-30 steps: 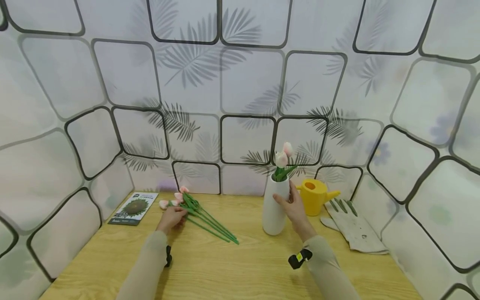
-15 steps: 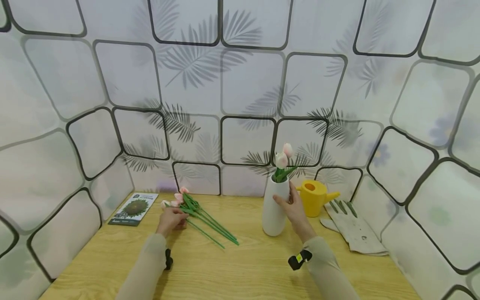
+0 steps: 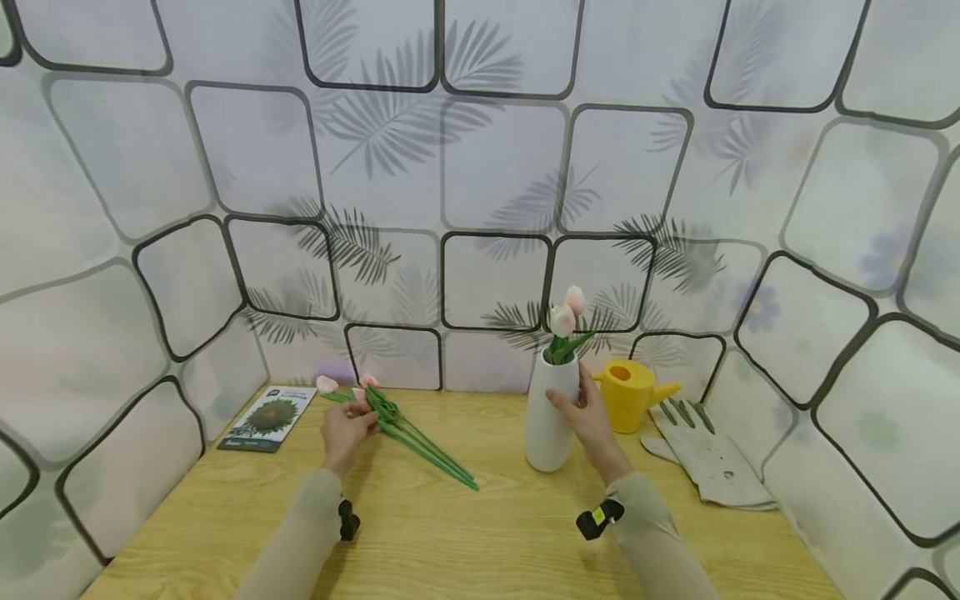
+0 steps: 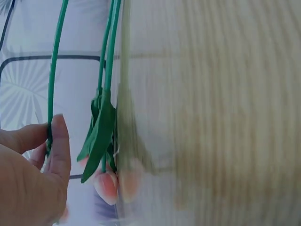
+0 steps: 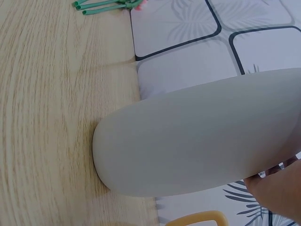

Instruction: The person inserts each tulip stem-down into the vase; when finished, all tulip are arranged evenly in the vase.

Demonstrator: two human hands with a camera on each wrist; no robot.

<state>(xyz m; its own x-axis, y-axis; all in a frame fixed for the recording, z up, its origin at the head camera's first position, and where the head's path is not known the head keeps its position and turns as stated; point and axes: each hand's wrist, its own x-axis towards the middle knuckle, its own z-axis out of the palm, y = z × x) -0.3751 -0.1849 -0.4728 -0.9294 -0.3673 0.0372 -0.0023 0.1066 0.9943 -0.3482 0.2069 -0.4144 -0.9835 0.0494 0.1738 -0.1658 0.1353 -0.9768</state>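
Observation:
In the head view my left hand (image 3: 347,429) pinches the stem of a pale pink tulip, whose bloom (image 3: 326,384) points to the left. The left wrist view shows that green stem (image 4: 54,61) between thumb and fingertips, apart from the other stems. Several more pink tulips (image 3: 431,452) lie on the table just right of this hand, their leaves (image 4: 101,136) bunched together. My right hand (image 3: 587,417) grips the upper side of a white vase (image 3: 546,425), which stands upright on the table. Two tulips (image 3: 562,320) with green leaves stick out of its mouth.
Behind the right hand stands a yellow watering can (image 3: 628,396). A pair of light work gloves (image 3: 712,458) lies at the far right. A seed packet with a sunflower picture (image 3: 270,414) lies at the left. Patterned walls (image 3: 495,358) enclose the wooden table (image 3: 465,542).
My left hand has taken hold of one tulip and lifted it clear of the bunch, shifting slightly right. Its stem no longer lies along the table. The right hand and vase stay put.

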